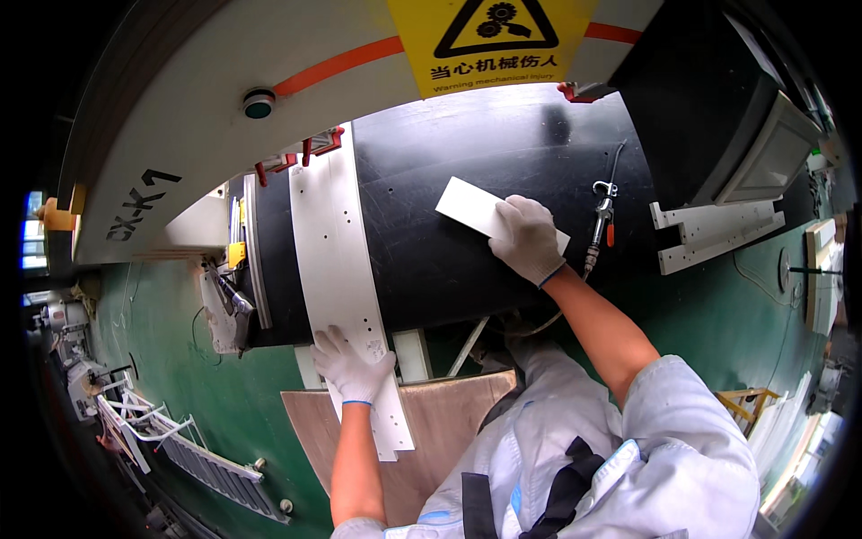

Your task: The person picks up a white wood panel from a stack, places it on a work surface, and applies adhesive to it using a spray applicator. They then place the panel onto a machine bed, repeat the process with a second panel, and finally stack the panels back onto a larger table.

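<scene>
A long white panel with several drilled holes [334,229] lies across the black machine table [431,260] and overhangs its near edge. On its near part rests my left hand [353,366], gloved in white, fingers spread and the palm against the panel. To the right, my gloved right hand [528,241] grips a short white rectangular board [469,205] over the tabletop. The fingers close over its right part, so that part is mostly hidden. Whether the board touches the table I cannot tell.
An air blow gun [602,211] with its hose lies right of the short board. Notched white pieces [709,235] sit at the table's right end. A machine beam with a yellow warning sign [494,45] crosses the far side. A brown board [440,418] is near my body.
</scene>
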The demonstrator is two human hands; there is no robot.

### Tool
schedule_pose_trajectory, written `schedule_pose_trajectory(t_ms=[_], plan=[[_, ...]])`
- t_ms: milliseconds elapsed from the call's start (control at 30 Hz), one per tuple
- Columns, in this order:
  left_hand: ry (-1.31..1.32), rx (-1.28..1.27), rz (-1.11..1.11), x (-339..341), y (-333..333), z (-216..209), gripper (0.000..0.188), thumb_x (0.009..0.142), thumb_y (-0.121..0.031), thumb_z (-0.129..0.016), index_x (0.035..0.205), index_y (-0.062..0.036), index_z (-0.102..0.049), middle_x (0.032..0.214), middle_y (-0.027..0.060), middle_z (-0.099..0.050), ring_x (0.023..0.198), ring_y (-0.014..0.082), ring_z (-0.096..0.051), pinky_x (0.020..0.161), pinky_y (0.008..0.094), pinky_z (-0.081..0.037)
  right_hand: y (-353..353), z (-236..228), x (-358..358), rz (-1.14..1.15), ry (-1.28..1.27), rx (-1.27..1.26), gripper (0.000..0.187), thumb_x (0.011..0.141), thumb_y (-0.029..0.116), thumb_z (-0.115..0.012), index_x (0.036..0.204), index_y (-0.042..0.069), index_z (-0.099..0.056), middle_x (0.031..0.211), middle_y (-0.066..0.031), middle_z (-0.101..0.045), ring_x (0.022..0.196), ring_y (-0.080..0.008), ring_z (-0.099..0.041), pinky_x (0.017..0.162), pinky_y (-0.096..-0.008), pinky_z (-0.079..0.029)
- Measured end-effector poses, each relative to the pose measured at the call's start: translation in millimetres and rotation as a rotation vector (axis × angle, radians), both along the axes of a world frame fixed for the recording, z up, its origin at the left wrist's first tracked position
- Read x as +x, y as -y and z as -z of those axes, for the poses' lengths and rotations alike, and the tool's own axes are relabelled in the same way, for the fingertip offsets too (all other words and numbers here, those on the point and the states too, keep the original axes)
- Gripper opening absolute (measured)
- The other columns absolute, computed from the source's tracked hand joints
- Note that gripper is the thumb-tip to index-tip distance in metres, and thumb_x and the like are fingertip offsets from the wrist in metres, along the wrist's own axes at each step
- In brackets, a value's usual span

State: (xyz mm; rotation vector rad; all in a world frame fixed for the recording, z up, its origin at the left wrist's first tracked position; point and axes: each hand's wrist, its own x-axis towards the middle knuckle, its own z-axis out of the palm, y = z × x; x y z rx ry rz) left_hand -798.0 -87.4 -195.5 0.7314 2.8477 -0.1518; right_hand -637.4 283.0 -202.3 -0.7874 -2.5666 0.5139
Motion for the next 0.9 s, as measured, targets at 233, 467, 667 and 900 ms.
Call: schedule_pose_trajectory(t_ms=[233, 467, 667, 900], plan=[[0.032, 0.048, -0.004, -3.9, -6.6, -10.7, 0.129, 0.056, -0.061, -0.085, 0.157, 0.0005, -0.035, 0.16, 0.0315, -0.03, 0.146, 0.0574, -0.024, 0.118, 0.0654, -0.022, 35.8, -12.8, -201.1, -0.492, -0.006, 0.029, 0.029, 0.084, 0.021, -0.074, 0.111, 0.011, -0.068, 0.118, -0.0102, -0.062, 0.118, -0.0329, -0.058, 0.104, -0.0475, -0.046], [0.076, 0.099, -0.058, -3.8, 2.4, -10.1, 0.131, 0.056, -0.062, -0.086, 0.16, -0.0019, -0.032, 0.163, 0.0301, -0.027, 0.15, 0.0556, -0.019, 0.121, 0.0666, -0.016, 49.6, 27.2, -294.0, -0.413, 0.214, 0.327, 0.03, 0.089, 0.017, -0.064, 0.116, 0.007, -0.071, 0.128, -0.0157, -0.063, 0.126, -0.0331, -0.056, 0.102, -0.0478, -0.047], [0.097, 0.154, -0.05, -7.4, -0.1, -11.6, 0.134, 0.054, -0.062, -0.086, 0.161, -0.0018, -0.032, 0.164, 0.0314, -0.026, 0.15, 0.0584, -0.017, 0.12, 0.0687, -0.016, 38.8, 49.5, -341.2, -0.278, 0.071, 0.487, 0.024, 0.09, 0.013, -0.06, 0.108, 0.001, -0.069, 0.121, -0.0182, -0.067, 0.114, -0.0374, -0.063, 0.098, -0.0487, -0.05], [0.092, 0.14, -0.058, -9.7, 7.4, -7.2, 0.135, 0.055, -0.068, -0.082, 0.162, -0.0016, -0.032, 0.167, 0.0323, -0.024, 0.151, 0.0594, -0.016, 0.119, 0.0695, -0.017, 61.1, 52.1, -338.4, -0.33, 0.134, 0.441, 0.034, 0.095, 0.016, -0.057, 0.124, 0.0, -0.065, 0.147, -0.0196, -0.056, 0.139, -0.0412, -0.051, 0.116, -0.058, -0.039]])
